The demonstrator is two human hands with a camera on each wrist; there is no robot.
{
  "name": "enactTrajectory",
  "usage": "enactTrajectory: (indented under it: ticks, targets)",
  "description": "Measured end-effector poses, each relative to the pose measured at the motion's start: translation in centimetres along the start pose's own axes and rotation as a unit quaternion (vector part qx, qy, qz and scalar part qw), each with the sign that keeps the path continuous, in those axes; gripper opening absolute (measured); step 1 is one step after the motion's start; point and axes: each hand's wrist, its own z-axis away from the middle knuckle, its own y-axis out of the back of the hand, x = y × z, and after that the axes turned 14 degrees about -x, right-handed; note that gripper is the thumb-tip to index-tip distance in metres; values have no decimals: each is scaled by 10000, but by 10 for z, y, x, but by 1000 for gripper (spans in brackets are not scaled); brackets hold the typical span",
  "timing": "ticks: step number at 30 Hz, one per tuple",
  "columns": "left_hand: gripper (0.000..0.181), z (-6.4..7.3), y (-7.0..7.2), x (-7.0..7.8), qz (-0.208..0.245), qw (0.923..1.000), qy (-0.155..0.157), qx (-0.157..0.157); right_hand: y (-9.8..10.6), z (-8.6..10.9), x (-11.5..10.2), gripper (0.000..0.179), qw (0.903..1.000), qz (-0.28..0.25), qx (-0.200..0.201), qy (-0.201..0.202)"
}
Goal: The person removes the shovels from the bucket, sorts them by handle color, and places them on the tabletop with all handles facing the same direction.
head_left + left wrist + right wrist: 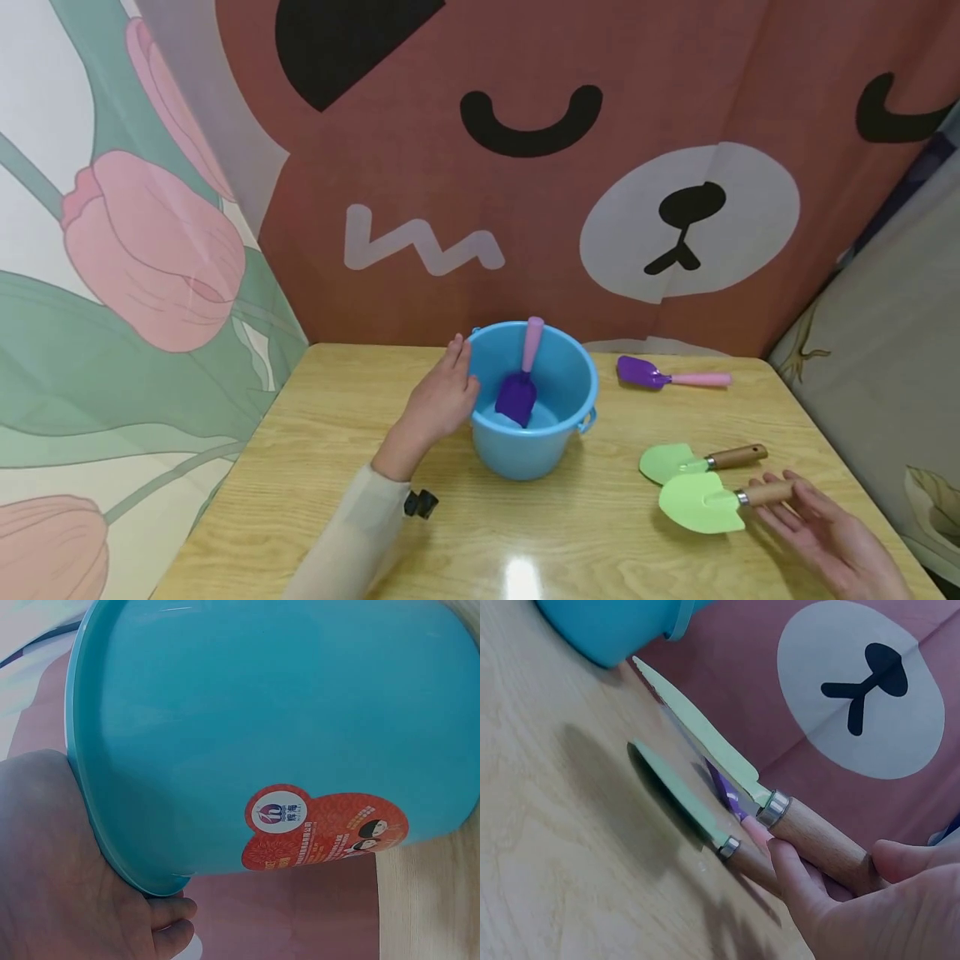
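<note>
A blue bucket (534, 454) stands upright on the table with a purple toy shovel (516, 398) leaning inside, its pink handle up. My left hand (442, 398) rests against the bucket's left rim, fingers fairly straight; in the left wrist view the palm (67, 877) touches the rim. My right hand (836, 533) pinches the wooden handle of a light green trowel (701, 502) between thumb and fingers. In the right wrist view this trowel (705, 735) is raised above the table. Just behind it lies a second green trowel (667, 462).
Another purple shovel (641, 372) with a pink handle lies right of the bucket, near the table's back edge. The wooden table (337, 392) meets a bear-print curtain (420, 308) behind. Patterned cloth (885, 333) hangs at the right.
</note>
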Motion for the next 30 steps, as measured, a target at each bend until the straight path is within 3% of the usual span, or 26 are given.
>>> enactTrajectory:
  ticks: [8, 14, 20, 24, 30]
  targets:
    - [63, -1, 0, 0, 6, 10000, 22, -26, 8, 0, -3, 57, 9981, -140, -342, -492]
    - [63, 0, 0, 0, 3, 10000, -4, -22, 16, 0, -3, 58, 9967, 79, -413, -688]
    - [62, 1, -1, 0, -2, 10000, -8, -39, 21, 2, -3, 64, 9946, -92, -656, -801]
    - [62, 0, 0, 0, 2, 10000, 5, -27, 20, 3, -3, 59, 9973, -15, -286, -674]
    - [63, 0, 1, 0, 18, 10000, 0, 3, 18, 2, -3, 50, 9969, 201, 581, -484]
